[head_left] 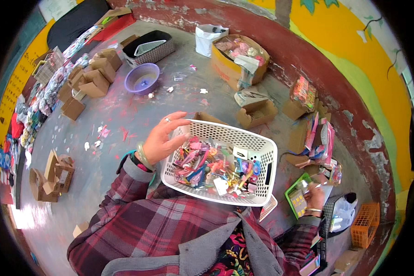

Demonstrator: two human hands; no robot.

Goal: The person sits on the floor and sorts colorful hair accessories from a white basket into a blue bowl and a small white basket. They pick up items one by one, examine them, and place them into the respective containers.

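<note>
A white perforated plastic basket (269, 158) rests in front of my body, filled with small colourful trinkets that look like hair clips and hair ties (202, 161). My left hand (163, 138) is at the basket's left rim, fingers spread above its corner and holding nothing, a bangle on the wrist. Off to the right, my right hand (314, 198) is at a green tray (291, 189) holding small yellowish packets (298, 202). Its fingers are small and blurred, so any grip there is unclear.
Open cardboard boxes (257, 115) stand beyond the basket. A large carton of pink items (239, 60) is near the red wall. A purple basin (142, 79) sits farther left. An orange crate (365, 225) and a dark basket with plastic bags (342, 214) are at right.
</note>
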